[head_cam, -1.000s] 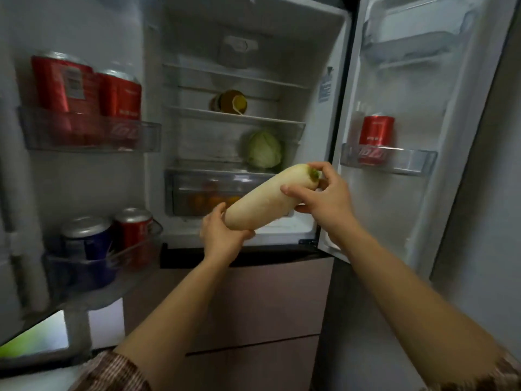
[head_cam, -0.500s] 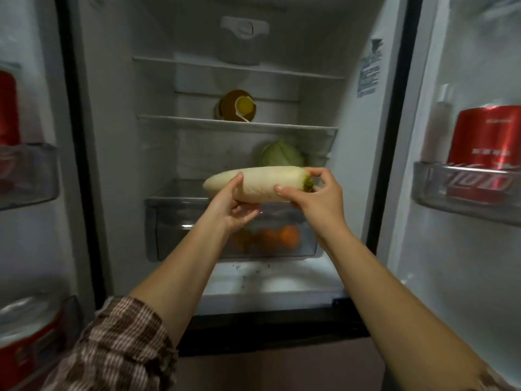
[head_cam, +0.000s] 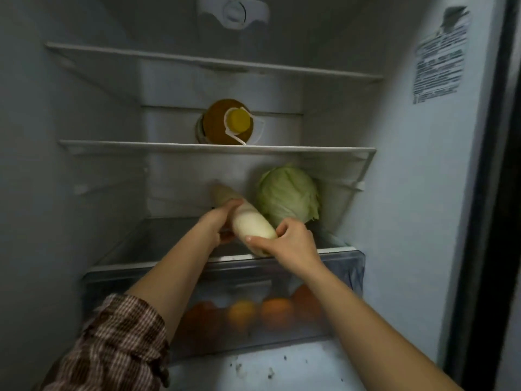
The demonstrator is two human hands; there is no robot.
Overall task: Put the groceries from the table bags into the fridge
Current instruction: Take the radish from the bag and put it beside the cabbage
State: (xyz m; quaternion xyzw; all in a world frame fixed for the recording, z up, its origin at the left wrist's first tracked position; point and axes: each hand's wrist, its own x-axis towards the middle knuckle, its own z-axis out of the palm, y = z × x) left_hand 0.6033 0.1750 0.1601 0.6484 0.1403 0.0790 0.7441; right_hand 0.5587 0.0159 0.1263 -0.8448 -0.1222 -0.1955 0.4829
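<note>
A long white radish [head_cam: 248, 221] lies lengthwise over the lowest glass shelf [head_cam: 158, 238] of the open fridge, its narrow end pointing to the back. My left hand [head_cam: 217, 224] grips its middle from the left. At the thick near end my right hand [head_cam: 290, 244] holds it with curled fingers. A green cabbage [head_cam: 290, 193] sits on the same shelf just right of the radish, close to touching it.
An amber bottle with a yellow cap [head_cam: 225, 122] lies on the shelf above. Under the lowest shelf a clear drawer [head_cam: 346, 277] holds several oranges [head_cam: 270, 311]. The fridge's right wall [head_cam: 423, 193] carries a label. The left part of the lowest shelf is bare.
Both hands have carried the radish forward into the fridge and turned it from crosswise to pointing inward, down beside the cabbage. The camera has moved closer, so the door racks are out of view.
</note>
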